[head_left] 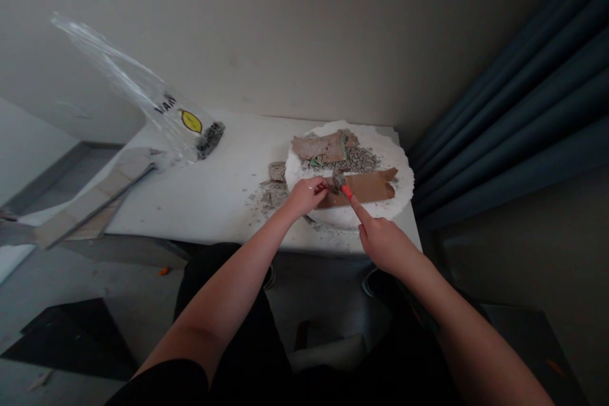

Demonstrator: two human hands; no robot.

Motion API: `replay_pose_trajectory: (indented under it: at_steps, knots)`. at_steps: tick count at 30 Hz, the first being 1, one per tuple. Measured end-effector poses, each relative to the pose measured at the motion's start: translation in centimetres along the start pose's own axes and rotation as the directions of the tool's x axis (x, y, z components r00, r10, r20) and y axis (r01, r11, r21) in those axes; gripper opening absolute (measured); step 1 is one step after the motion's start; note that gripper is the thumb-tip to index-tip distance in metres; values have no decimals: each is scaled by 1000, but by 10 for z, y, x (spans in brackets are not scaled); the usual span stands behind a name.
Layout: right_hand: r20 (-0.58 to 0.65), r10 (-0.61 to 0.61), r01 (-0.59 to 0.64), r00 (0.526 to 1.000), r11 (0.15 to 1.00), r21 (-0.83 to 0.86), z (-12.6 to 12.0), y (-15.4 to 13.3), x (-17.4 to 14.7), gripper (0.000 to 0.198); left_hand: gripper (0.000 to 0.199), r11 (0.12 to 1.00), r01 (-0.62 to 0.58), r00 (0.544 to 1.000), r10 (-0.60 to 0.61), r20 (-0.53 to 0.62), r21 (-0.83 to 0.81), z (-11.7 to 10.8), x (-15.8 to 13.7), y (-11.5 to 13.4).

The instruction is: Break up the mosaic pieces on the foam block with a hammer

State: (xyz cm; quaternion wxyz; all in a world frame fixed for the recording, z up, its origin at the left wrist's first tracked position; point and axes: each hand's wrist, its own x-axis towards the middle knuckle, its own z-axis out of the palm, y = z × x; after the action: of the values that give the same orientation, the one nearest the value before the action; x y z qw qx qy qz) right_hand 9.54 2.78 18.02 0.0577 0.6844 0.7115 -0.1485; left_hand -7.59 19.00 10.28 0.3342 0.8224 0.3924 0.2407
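Observation:
My right hand (385, 242) is wrapped round a small hammer (347, 191) with an orange-red handle. The hammer's grey head is over the left part of a brown cardboard strip (373, 188). Beside that head, my left hand (307, 195) has its fingers pinched together at the strip's left end; whatever they hold is hidden. Under the strip lies a white round sheet with a ragged edge (404, 174). Behind the strip, crushed grey rubble (365, 158) is heaped on the sheet, with a cracked brownish slab (320, 147) on top.
Everything sits on a white table (204, 203) against the wall. Broken grey pieces (275, 193) lie left of the sheet. A clear plastic bag (162, 114) with dark contents stands at the back left, near flattened cardboard (90, 203). Dark curtains (514, 101) hang at the right.

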Motion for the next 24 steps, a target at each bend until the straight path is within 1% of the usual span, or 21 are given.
replay_pose_trajectory:
  at_steps: [7,12,18,24]
  knots:
    - [23,17,-17,1000,1000,-7,0,0,0,75,9,1000,-15,1000,15,-20,-3,2,0,-1]
    - [-5,-1,1,1000,1000,12,1,1,0,75,10,1000,-25,1000,25,-13,9,2,0,0]
    - [-10,11,-11,1000,1000,17,1,0,0,76,12,999,-33,999,33,2,30,2,-1,3]
    - [-22,-17,18,1000,1000,18,3,2,1,77,13,998,-27,999,28,-15,57,1,-2,4]
